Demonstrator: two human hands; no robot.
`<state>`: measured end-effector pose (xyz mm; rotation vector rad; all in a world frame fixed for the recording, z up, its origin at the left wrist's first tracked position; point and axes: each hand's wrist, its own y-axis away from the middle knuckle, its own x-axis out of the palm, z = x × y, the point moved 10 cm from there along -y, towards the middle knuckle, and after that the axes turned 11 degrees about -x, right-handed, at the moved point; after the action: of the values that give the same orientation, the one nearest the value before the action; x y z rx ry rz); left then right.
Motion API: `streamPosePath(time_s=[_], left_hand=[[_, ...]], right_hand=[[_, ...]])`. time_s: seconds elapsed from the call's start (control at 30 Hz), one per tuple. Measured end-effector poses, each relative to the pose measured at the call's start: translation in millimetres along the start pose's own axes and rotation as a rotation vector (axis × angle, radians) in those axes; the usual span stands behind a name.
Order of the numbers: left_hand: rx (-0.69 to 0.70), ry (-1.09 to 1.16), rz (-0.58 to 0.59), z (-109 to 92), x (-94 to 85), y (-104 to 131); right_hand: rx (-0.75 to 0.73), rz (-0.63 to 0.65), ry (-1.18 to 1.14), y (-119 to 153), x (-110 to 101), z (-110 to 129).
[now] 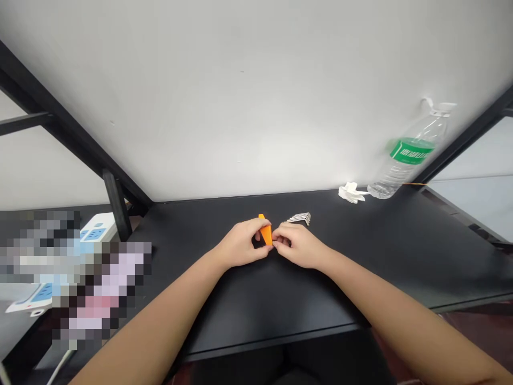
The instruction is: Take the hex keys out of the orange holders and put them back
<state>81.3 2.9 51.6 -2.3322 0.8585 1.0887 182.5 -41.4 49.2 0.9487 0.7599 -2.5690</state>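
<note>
Orange holder (265, 233), black table (360, 256)

Orange piece (265, 233) half-hidden by fingers (256, 235)

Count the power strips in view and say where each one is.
2. One white power strip lies at the far left beside the black frame post; another lies nearer, at the lower left, partly covered by blur. More may be hidden there.

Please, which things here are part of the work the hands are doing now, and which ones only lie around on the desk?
In the work:
- orange holder, gripped by left hand and right hand
- set of metal hex keys, just behind the right hand

Only lying about:
- water bottle by the wall
- crumpled white paper
- power strip at the left
</note>
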Motion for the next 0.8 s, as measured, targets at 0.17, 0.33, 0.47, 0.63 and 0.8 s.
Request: streamPosePath(time_s=[0.17,0.33,0.47,0.63,0.8], left_hand=[[0.007,-0.036,0.002,-2,1.3,0],[-0.007,-0.113,-0.012,8,-3.6,-3],[-0.059,-0.115,-0.026,25,-10.3,-7],[-0.08,-0.105,-0.031,35,-9.5,-9],[-0.069,-0.083,-0.045,33,-9.8,-8]], right_hand=[[0.106,-0.016,-0.063,-1,6,-11],[0.345,-0.079,-0.161,9,-5,-40],[0.46,-0.069,-0.215,19,-22,-58],[0.505,0.206,-0.353,28,-5,-52],[0.492,0.362,-0.119,32,2,-46]])
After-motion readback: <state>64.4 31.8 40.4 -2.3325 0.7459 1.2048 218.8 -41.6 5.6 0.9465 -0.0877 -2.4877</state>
